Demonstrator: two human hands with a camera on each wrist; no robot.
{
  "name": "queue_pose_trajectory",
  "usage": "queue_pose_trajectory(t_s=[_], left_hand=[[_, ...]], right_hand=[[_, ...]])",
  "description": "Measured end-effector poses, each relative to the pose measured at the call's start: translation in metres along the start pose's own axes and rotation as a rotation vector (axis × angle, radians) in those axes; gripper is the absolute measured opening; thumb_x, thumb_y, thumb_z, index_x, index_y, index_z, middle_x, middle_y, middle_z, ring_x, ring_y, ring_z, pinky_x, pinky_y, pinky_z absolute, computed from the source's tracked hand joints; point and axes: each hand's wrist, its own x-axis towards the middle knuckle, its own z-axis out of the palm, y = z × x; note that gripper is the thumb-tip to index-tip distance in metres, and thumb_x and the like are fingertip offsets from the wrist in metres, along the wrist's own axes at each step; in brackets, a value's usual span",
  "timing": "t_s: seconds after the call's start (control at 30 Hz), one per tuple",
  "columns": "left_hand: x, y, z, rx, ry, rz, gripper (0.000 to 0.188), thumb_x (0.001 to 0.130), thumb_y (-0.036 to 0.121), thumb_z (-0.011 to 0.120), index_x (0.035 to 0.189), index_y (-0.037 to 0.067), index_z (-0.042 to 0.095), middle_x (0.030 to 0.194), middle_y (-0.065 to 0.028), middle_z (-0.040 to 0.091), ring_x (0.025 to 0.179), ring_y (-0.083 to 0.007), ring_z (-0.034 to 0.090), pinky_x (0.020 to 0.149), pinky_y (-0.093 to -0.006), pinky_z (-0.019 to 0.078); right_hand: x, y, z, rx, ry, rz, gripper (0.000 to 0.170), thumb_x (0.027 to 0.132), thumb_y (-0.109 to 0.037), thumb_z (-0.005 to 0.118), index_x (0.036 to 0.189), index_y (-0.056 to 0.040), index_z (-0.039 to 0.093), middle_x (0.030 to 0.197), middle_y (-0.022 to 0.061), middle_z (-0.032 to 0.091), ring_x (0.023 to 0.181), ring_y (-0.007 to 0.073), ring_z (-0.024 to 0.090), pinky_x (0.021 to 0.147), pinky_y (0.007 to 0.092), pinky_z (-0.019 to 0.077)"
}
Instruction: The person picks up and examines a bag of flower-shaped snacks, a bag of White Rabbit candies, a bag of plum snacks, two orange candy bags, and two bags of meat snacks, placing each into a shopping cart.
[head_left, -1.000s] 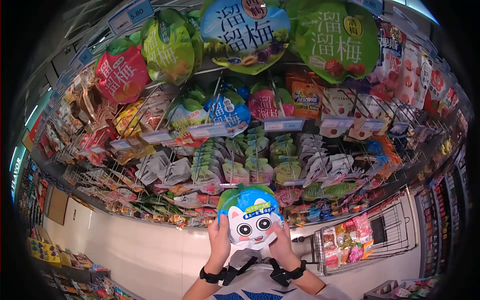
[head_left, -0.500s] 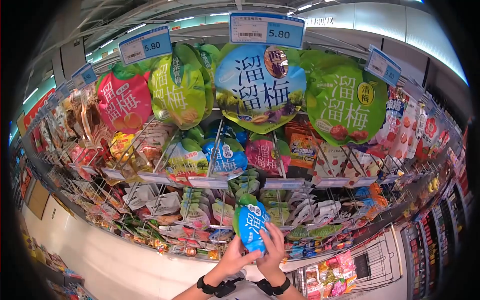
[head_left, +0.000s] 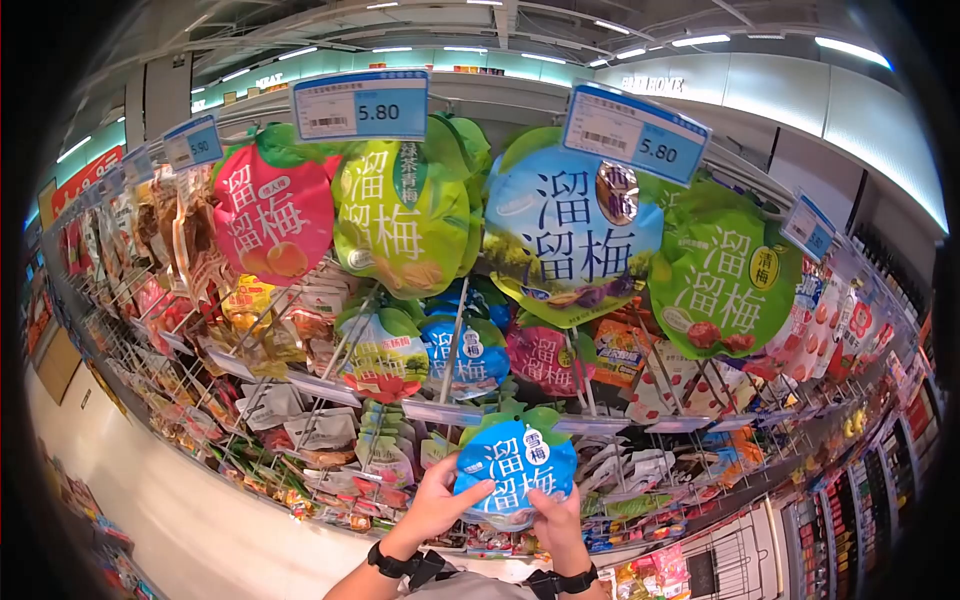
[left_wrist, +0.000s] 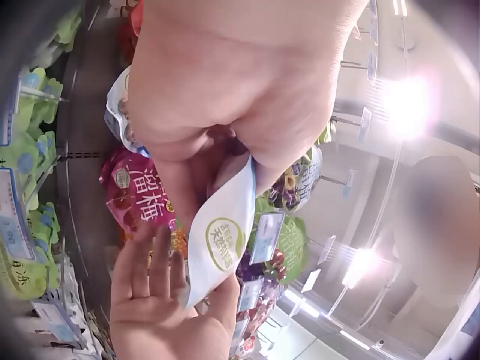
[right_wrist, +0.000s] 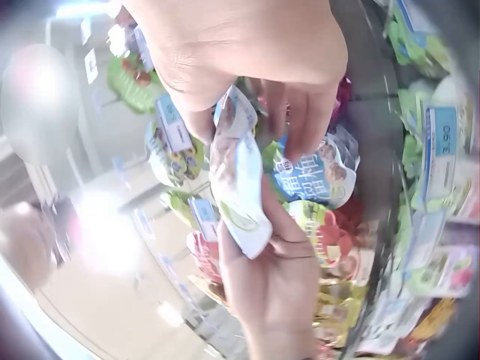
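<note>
A blue pouch with a green leafy top is held upright, its lettered side facing the head camera. The left hand grips its left edge, thumb across the front. On the lower right edge the right hand pinches it, thumb on the front. In the left wrist view the pouch shows edge-on between the left hand above and the right hand below, whose fingers lie extended behind it. From the right wrist the pouch also looks narrow, between the right hand and left hand.
Large pouches, among them a pink one and a green one, hang on hooks under price tags. Smaller packets hang in rows below. A wire shopping cart holding packets stands at the lower right.
The pouch turned from its cartoon-face side to its lettered side, then squared up toward the head camera. Both hands shifted their hold to its sides. The head view tilted up, then swung left.
</note>
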Motion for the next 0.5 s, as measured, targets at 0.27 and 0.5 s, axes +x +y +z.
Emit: queue_pose_trajectory(t_s=[0.27, 0.5], left_hand=[[0.009, 0.034, 0.001, 0.905, 0.39, 0.648, 0.072, 0.083, 0.022, 0.078, 0.14, -0.006, 0.044, 0.144, -0.0256, 0.046, 0.134, -0.045, 0.042, 0.112, -0.0501, 0.0322], [0.003, 0.03, -0.011, 1.189, 0.429, 0.901, 0.067, 0.078, 0.021, 0.079, 0.135, 0.0, 0.051, 0.14, -0.0235, 0.051, 0.132, -0.0436, 0.046, 0.106, -0.0566, 0.0325]], right_hand=[[0.021, 0.005, 0.022, -0.263, 0.002, -0.073, 0.034, 0.085, -0.003, 0.08, 0.115, 0.0023, 0.067, 0.107, 0.0089, 0.074, 0.092, 0.0147, 0.07, 0.083, 0.0306, 0.0567], [0.024, 0.002, 0.037, -0.359, -0.198, -0.076, 0.035, 0.083, 0.0, 0.08, 0.116, 0.0038, 0.067, 0.108, 0.0094, 0.074, 0.093, 0.0125, 0.069, 0.083, 0.0292, 0.0564]])
